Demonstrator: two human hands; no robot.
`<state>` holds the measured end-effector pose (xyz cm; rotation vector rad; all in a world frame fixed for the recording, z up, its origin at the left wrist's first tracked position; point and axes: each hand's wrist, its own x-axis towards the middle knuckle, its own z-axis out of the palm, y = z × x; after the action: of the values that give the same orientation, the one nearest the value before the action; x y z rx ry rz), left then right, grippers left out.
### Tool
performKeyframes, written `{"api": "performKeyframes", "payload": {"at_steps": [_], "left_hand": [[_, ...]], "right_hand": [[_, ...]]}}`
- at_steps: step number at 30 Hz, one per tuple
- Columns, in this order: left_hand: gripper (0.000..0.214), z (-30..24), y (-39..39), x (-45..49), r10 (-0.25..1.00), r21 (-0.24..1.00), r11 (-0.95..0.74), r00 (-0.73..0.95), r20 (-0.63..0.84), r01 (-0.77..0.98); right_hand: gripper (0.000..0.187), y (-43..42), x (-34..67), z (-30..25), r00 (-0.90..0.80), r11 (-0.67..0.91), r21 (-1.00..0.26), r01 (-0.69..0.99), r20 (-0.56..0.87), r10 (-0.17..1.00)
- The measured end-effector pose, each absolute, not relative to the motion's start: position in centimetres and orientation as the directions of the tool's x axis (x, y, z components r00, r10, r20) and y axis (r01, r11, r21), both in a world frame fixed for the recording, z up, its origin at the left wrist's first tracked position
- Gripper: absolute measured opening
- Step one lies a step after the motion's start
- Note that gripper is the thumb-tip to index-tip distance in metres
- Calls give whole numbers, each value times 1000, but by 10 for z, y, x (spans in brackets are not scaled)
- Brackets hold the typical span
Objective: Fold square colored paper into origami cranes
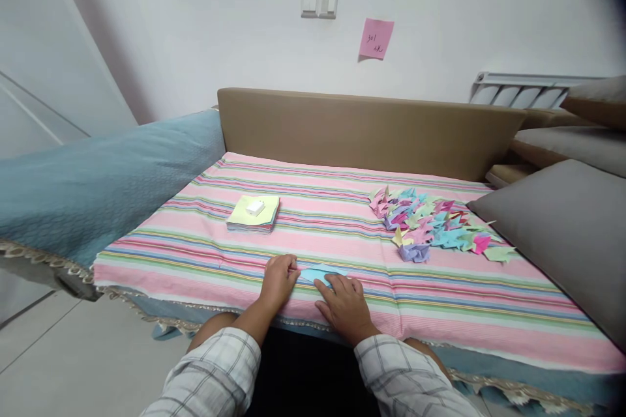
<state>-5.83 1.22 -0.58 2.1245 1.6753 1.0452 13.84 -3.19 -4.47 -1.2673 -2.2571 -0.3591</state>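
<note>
A light-blue sheet of folded origami paper [315, 273] lies on the striped cloth in front of me, narrow and pointed at its ends. Its left tip is pinched between the thumb and fingers of my left hand [282, 279]. From the other side, my right hand [345, 303] rests on the paper, fingers spread and laid over its lower right part, which they hide. Farther to the right sits a spread-out group of folded paper cranes [430, 225] in pink, blue, purple, yellow and green. A stack of square coloured paper [252, 214] is ahead of my left hand, a yellow sheet on top.
A small white block [255, 208] sits on the paper stack. The striped cloth [317, 182] covers a sofa seat with a brown backrest [362, 130]. Grey cushions [557, 228] bound the right side; a blue-covered armrest [122, 169] bounds the left. A pink note [376, 38] is on the wall.
</note>
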Motion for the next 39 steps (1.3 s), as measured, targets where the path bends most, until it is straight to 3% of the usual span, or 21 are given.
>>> {"api": "performKeyframes", "payload": {"at_steps": [4,6,8,11,20,30,39], "left_hand": [[19,-12,7,-64,865,587,-371,38,500,720],[22,-14,-2,-64,792,505,-454,73,606,734],[23,-15,-14,-59,718,372,-596,264,644,712],[35,-18,-29,-48,647,249,-730,528,550,636],[54,-39,-27,-36,657,139,-710,577,484,691],[49,-33,-31,-34,684,105,-680,575,449,726],[57,-29,-33,-33,706,82,-673,606,366,735]], "right_hand": [[39,-32,138,-45,-421,522,-30,852,555,718],[39,-32,138,-45,-419,521,-32,853,554,719],[39,-32,138,-46,-417,524,-35,851,560,716],[37,-31,137,-48,-408,523,-41,851,574,710],[33,-32,145,-56,-399,564,-72,823,634,663],[24,-32,148,-55,-355,567,-113,816,675,647],[22,-34,151,-49,-357,553,-116,825,652,669]]}}
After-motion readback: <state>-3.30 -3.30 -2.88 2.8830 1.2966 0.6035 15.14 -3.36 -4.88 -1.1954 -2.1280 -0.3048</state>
